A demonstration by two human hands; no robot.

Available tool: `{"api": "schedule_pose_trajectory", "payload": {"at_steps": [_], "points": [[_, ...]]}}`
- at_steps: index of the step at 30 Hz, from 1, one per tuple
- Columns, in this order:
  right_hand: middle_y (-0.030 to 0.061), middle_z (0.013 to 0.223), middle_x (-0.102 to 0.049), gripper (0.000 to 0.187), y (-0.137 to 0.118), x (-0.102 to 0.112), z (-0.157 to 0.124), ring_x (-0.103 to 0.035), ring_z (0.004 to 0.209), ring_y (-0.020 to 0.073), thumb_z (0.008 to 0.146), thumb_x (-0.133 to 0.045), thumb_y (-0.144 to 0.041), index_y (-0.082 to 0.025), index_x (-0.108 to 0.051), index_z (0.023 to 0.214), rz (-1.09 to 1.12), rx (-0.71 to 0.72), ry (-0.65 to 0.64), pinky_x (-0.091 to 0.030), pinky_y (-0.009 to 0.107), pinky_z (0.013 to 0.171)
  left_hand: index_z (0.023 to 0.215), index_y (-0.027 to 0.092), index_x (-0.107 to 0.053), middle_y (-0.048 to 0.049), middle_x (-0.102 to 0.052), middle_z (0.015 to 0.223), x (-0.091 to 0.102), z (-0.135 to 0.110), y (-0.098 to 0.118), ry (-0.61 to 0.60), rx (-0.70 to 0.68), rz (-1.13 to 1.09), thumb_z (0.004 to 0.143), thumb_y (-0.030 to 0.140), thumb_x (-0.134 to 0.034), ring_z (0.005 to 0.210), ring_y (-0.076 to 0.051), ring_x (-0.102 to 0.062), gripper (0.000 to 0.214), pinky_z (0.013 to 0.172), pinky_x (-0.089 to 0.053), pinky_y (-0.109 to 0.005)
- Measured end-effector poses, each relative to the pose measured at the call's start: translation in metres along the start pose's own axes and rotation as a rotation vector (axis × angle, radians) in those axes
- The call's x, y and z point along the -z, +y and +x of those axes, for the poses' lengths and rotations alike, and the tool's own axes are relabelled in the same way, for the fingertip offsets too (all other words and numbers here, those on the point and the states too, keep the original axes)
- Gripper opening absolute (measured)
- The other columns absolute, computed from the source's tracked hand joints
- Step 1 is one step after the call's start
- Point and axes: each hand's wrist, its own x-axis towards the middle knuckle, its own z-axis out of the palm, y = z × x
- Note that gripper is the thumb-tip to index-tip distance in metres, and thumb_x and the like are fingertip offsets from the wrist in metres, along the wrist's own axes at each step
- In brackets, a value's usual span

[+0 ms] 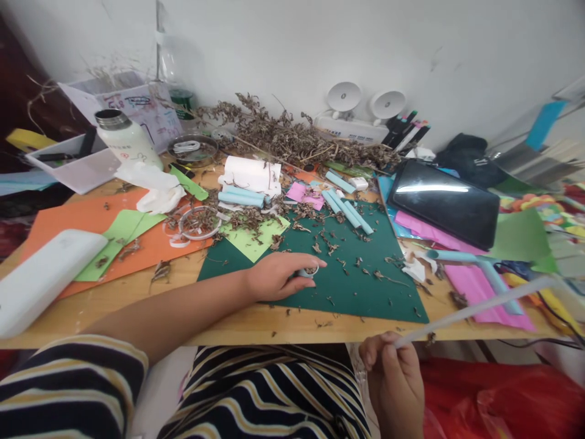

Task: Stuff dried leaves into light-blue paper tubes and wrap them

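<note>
My left hand (pixel 278 274) rests on the green mat (pixel 375 292), its fingers wrapped round a short light-blue paper tube (pixel 309 274). The tube's open end faces right and shows dried brown bits inside. Below the table's front edge, my right hand (pixel 397 378) pinches one end of a long, pale, translucent strip (pixel 475 310). That strip slants up to the right, and its far end is blurred. Crumbled dried leaves (pixel 331 247) are scattered on the mat. Behind my left hand lies a yellow-green paper (pixel 251 241) with leaf bits on it.
Dried plant stalks (pixel 274 131) are heaped along the wall by a white router (pixel 351 128). Rolled blue tubes (pixel 350 210) lie at the mat's back. A black tablet (pixel 445 198) sits right; a white bottle (pixel 128 143) and a white case (pixel 52 280) stand left.
</note>
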Motion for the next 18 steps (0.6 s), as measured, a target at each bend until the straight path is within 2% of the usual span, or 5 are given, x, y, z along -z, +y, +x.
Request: {"api": "schedule_pose_trajectory", "payload": {"at_steps": [4, 7, 10, 14, 18], "points": [[-0.0052, 0.05, -0.045, 0.008, 0.001, 0.002, -0.002, -0.041, 0.046, 0.0071, 0.078, -0.05, -0.029, -0.022, -0.05, 0.082, -0.017, -0.009, 0.012, -0.033, 0.019, 0.045, 0.099, 0.018, -0.037, -0.016, -0.06, 0.103, -0.004, -0.003, -0.002, -0.003, 0.038, -0.027, 0.082, 0.024, -0.042, 0.074, -0.011, -0.063, 0.018, 0.065, -0.049, -0.024], [-0.0053, 0.049, -0.045, 0.008, 0.002, 0.002, -0.003, -0.041, 0.046, 0.0071, 0.077, -0.051, -0.029, -0.022, -0.05, 0.081, -0.04, -0.003, 0.033, -0.033, 0.019, 0.044, 0.088, 0.018, -0.041, -0.0156, -0.06, 0.104, -0.002, -0.003, -0.001, -0.04, 0.064, 0.004, 0.083, 0.024, -0.041, 0.086, -0.013, -0.061, 0.009, 0.067, -0.05, -0.024], [-0.005, 0.05, -0.046, 0.01, 0.005, 0.002, -0.004, -0.042, 0.047, 0.0075, 0.076, -0.052, -0.029, -0.021, -0.05, 0.081, -0.054, -0.007, 0.024, -0.034, 0.019, 0.045, 0.078, 0.016, -0.043, -0.016, -0.06, 0.103, 0.002, 0.0, 0.002, -0.076, 0.087, 0.066, 0.081, 0.024, -0.041, 0.094, -0.015, -0.059, 0.009, 0.071, -0.05, -0.024], [-0.0048, 0.052, -0.047, 0.01, 0.007, 0.003, -0.003, -0.043, 0.048, 0.0079, 0.079, -0.048, -0.03, -0.022, -0.049, 0.083, -0.061, -0.071, -0.023, -0.033, 0.02, 0.045, 0.063, 0.016, -0.042, -0.0116, -0.065, 0.085, 0.005, 0.006, 0.009, -0.12, 0.132, 0.099, 0.079, 0.019, -0.039, 0.087, -0.015, -0.061, 0.017, 0.068, -0.05, -0.021], [-0.0047, 0.051, -0.048, 0.011, 0.005, 0.004, 0.002, -0.043, 0.047, 0.0077, 0.079, -0.048, -0.03, -0.021, -0.05, 0.084, -0.129, -0.016, -0.04, -0.033, 0.02, 0.045, 0.061, 0.016, -0.04, -0.0085, -0.065, 0.075, 0.004, 0.009, 0.011, -0.105, 0.11, 0.093, 0.077, 0.016, -0.04, 0.079, -0.015, -0.063, 0.016, 0.064, -0.05, -0.021]]}}
